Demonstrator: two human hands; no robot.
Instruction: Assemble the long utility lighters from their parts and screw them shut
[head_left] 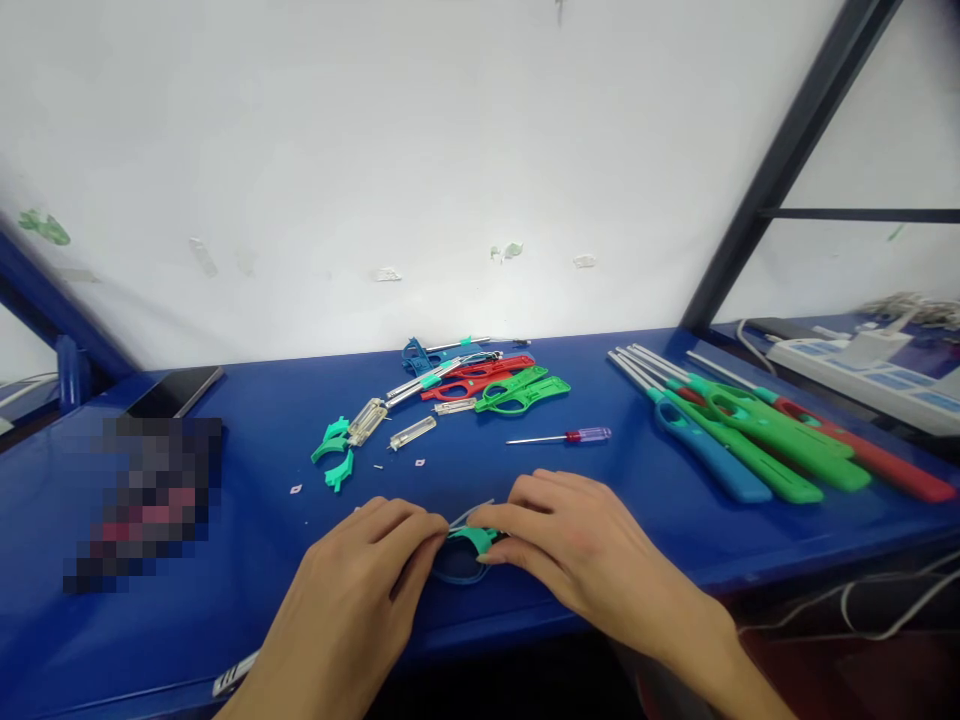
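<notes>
Near the front edge of the table, a blue gas-lighter casing (459, 579) lies between my hands, its finger loop showing. Its left part is covered by my left hand (364, 585), whose fingers are closed on it. My right hand (577, 545) pinches a teal lighter trigger (481, 539) between thumb and forefinger, at the loop. Pale thin wires or a tube stick out just above the trigger. Beyond my hands lie loose teal triggers (340, 470), clear fuel tanks (412, 433), green casing halves (525, 390), red casing halves (469, 383) and a blue casing piece (415, 356).
A screwdriver (590, 435) with a purple handle lies behind my right hand. Several whole lighters, including a blue one (712, 455), lie at the right. A phone (176, 391) and a pixelated dark object (154, 500) are at the left. A power strip (870, 370) sits far right.
</notes>
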